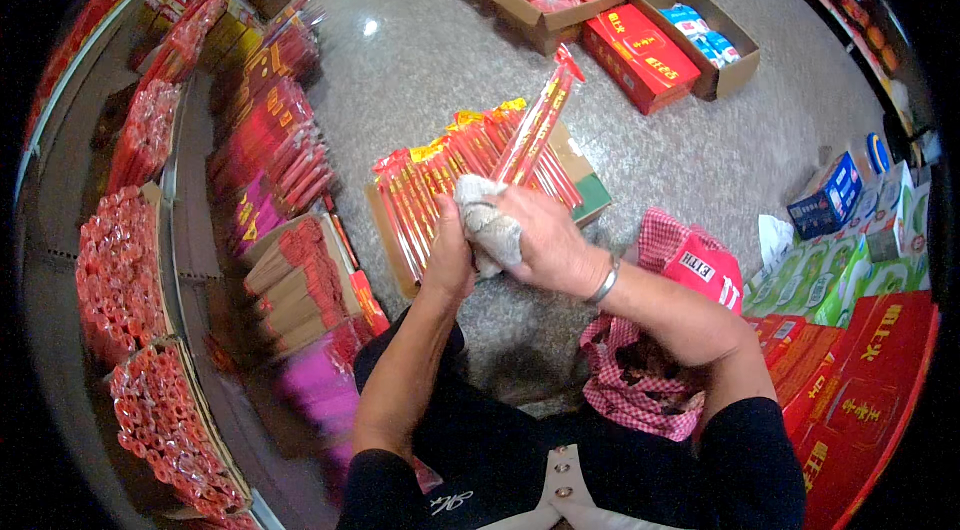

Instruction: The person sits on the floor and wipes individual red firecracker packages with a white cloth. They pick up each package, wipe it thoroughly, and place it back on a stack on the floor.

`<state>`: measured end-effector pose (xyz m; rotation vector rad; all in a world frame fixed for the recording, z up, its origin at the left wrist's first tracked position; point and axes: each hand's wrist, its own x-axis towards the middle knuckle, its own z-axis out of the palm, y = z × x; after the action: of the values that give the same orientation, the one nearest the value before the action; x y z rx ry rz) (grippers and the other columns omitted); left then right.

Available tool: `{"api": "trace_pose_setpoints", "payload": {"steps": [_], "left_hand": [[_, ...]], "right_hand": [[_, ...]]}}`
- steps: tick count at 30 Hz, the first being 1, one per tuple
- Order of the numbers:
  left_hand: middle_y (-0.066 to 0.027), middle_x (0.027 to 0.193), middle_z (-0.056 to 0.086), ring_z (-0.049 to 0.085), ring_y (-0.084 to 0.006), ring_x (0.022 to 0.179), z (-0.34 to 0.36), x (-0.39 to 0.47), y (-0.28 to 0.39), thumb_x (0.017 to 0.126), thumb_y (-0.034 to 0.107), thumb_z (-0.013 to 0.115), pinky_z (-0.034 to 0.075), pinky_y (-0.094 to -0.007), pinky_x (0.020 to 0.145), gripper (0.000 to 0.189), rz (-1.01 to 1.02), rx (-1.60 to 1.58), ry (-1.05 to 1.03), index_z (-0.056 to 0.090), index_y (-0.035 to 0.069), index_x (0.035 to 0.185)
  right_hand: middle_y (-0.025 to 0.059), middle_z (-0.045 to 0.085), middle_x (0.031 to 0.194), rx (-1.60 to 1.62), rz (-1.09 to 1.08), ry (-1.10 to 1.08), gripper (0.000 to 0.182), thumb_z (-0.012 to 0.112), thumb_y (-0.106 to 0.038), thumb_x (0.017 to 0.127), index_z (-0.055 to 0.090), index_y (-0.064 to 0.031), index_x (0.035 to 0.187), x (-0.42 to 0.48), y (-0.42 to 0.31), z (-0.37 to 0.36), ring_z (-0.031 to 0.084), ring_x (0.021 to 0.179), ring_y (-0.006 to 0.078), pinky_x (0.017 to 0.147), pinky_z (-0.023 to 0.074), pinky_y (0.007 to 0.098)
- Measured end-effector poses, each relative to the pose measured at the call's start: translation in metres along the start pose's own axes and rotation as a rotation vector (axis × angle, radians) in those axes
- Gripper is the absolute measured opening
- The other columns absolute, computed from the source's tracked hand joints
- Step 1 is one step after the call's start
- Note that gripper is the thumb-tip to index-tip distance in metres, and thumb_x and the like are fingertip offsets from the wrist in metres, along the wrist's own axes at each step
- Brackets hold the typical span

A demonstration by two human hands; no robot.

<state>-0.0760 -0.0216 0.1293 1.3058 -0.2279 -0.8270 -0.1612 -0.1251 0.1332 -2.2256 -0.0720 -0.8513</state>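
A long red packet (534, 121) in clear wrap with gold print slants up and away from my hands. My right hand (551, 233), wearing a silver bangle (604, 282), presses a crumpled grey-white cloth (487, 218) around the packet's lower part. My left hand (448, 252) is closed at the near end, thumb up against the cloth; that end is hidden by the hands and cloth. Just beyond, an open cardboard box (390, 241) on the floor holds a row of similar red packets (420, 192) with gold print.
Shelves (199, 252) of red wrapped bundles run along my left. Open cartons (555, 16) and a red box (641, 57) stand farther off. A pink checked bag (645, 410) lies by my right arm. Red cartons (855, 395) and green-white packs (814, 278) are stacked at right.
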Motion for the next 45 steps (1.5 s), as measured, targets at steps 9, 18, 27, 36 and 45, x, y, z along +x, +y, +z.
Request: {"api": "trace_pose_setpoints", "payload": {"steps": [9, 18, 27, 36, 45], "left_hand": [[-0.002, 0.064, 0.055, 0.043, -0.005, 0.044, -0.011, -0.016, 0.005, 0.086, 0.068, 0.016, 0.03, -0.0188, 0.038, 0.08, -0.037, 0.251, -0.28, 0.056, 0.0, 0.098], [-0.001, 0.065, 0.055, 0.045, -0.0059, 0.046, -0.017, -0.014, -0.01, 0.089, 0.062, 0.029, 0.034, -0.0183, 0.04, 0.066, 0.022, 0.118, -0.187, 0.055, 0.001, 0.1], [-0.0051, 0.068, 0.058, 0.046, -0.0064, 0.045, -0.01, -0.017, 0.018, 0.089, 0.037, 0.054, 0.034, -0.0173, 0.04, 0.04, 0.076, 0.049, -0.229, 0.053, 0.0, 0.105], [-0.0049, 0.078, 0.06, 0.054, -0.0085, 0.057, -0.015, -0.014, 0.011, 0.091, 0.027, 0.053, 0.043, -0.0204, 0.048, 0.032, 0.012, 0.138, -0.198, 0.05, 0.0, 0.109], [-0.0024, 0.077, 0.058, 0.055, -0.009, 0.064, -0.011, -0.01, 0.009, 0.09, 0.015, 0.054, 0.045, -0.0231, 0.058, 0.014, 0.445, 0.588, 0.076, 0.054, 0.002, 0.086]], "right_hand": [[0.0189, 0.06, 0.088, -0.146, 0.544, 0.22, 0.032, 0.066, -0.019, 0.076, 0.053, -0.003, 0.1, 0.022, 0.093, -0.058, 0.06, 0.083, 0.0344, 0.071, 0.0478, 0.0388], [0.018, 0.056, 0.098, -0.012, -0.039, -0.067, 0.049, 0.071, -0.009, 0.062, 0.054, -0.0024, 0.108, -0.013, 0.009, -0.023, 0.056, 0.091, 0.0353, 0.076, 0.0472, 0.0411], [0.0137, 0.063, 0.092, 0.176, 0.399, 0.573, 0.03, 0.063, -0.015, 0.08, 0.056, 0.0031, 0.103, 0.026, 0.072, -0.075, 0.061, 0.081, 0.022, 0.072, 0.0475, 0.0323], [0.0071, 0.06, 0.098, 1.305, 0.742, 0.354, 0.051, 0.06, -0.038, 0.085, 0.046, -0.0015, 0.116, 0.001, 0.032, -0.024, 0.062, 0.08, 0.0149, 0.068, 0.0529, 0.0281], [0.0055, 0.059, 0.102, 1.351, 0.846, -0.067, 0.045, 0.067, -0.011, 0.077, 0.048, -0.0028, 0.117, -0.026, 0.016, 0.024, 0.06, 0.091, 0.0159, 0.079, 0.0492, 0.03]]}}
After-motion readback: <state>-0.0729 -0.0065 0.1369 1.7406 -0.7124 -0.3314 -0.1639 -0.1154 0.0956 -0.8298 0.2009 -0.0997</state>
